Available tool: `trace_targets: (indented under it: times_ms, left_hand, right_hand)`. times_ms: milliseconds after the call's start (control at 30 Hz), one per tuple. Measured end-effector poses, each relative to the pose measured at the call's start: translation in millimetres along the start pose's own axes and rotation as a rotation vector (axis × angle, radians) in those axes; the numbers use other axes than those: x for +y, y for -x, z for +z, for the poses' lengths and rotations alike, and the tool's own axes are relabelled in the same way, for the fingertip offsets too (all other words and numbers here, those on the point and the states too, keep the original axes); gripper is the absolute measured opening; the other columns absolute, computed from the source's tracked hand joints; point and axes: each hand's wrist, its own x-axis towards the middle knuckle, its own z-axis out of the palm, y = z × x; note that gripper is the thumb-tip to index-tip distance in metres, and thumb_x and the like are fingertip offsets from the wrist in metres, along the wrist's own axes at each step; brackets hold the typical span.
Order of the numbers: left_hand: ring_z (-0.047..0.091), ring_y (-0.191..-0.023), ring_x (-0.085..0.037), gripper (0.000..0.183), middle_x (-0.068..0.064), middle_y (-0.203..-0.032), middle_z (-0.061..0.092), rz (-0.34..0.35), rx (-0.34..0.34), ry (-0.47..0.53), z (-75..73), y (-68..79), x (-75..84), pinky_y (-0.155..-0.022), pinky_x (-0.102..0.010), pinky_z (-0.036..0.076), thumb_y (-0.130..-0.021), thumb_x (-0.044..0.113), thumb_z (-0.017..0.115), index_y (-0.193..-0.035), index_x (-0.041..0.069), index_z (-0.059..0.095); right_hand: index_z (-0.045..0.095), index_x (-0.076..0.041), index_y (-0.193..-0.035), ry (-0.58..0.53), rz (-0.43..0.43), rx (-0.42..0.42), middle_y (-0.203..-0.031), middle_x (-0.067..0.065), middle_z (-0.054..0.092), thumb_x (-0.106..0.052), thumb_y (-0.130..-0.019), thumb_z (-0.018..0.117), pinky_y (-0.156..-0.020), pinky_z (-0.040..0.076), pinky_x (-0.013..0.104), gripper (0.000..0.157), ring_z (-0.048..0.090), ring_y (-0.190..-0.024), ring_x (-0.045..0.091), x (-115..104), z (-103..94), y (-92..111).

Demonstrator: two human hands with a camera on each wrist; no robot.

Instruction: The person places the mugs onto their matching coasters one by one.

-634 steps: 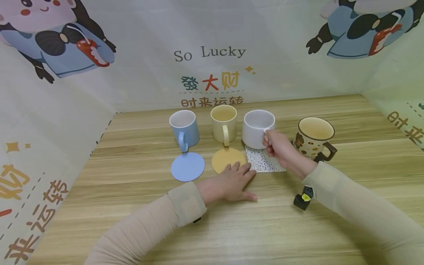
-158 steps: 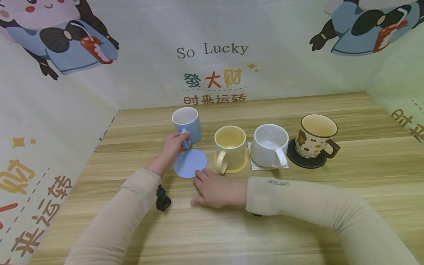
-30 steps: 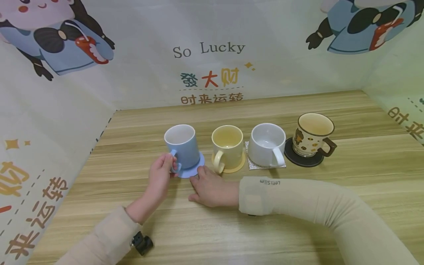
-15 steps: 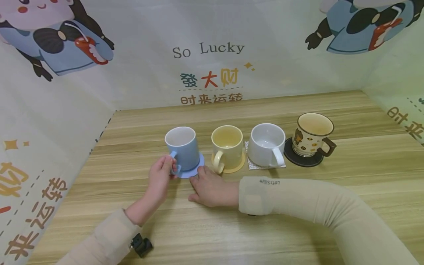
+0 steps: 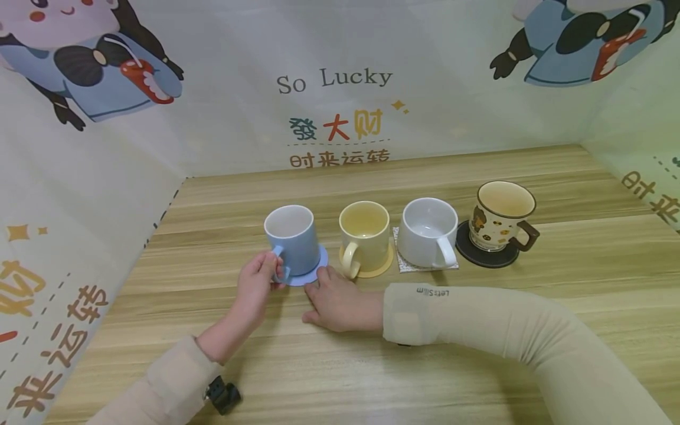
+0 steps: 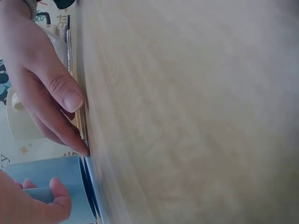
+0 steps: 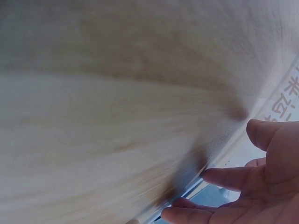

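Note:
My left hand grips the handle of a blue mug with curled fingers. The mug stands over the round blue coaster; in the left wrist view a thin dark line runs between mug and coaster, so full contact is hard to tell. My right hand lies palm down with fingers spread, its fingertips at the coaster's near right edge. To the right, a yellow mug stands on a yellow coaster. The right wrist view shows the spread fingers of the right hand near the coaster edge.
A white mug rests on a square patterned coaster. Farther right, a cream mug with brown handle stands on a black coaster. All are on a wooden table, with a printed cloth behind.
Over the last second the blue mug has settled slightly lower toward the coaster's near side. Earlier it stood behind the coaster, and my left hand brought it forward. The right hand has stayed put lately.

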Motion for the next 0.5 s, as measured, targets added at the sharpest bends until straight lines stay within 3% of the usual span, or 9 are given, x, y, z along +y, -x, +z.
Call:
trace_targets:
  times_ms: [500]
  left_hand:
    - [0.049,-0.069,-0.009,0.026,0.000,-0.072,0.048,-0.031,-0.110,-0.023,-7.5,2.4,2.1,-0.065,-0.023,0.048,-0.099,0.010,0.034,-0.085,-0.004,0.050]
  right_hand:
    - [0.054,-0.006,-0.124,0.019,-0.014,0.001,-0.106,0.012,0.049,-0.049,-0.089,0.051,-0.085,0.043,0.031,0.055,0.046,-0.099,0.021,0.5,-0.8,0.2]
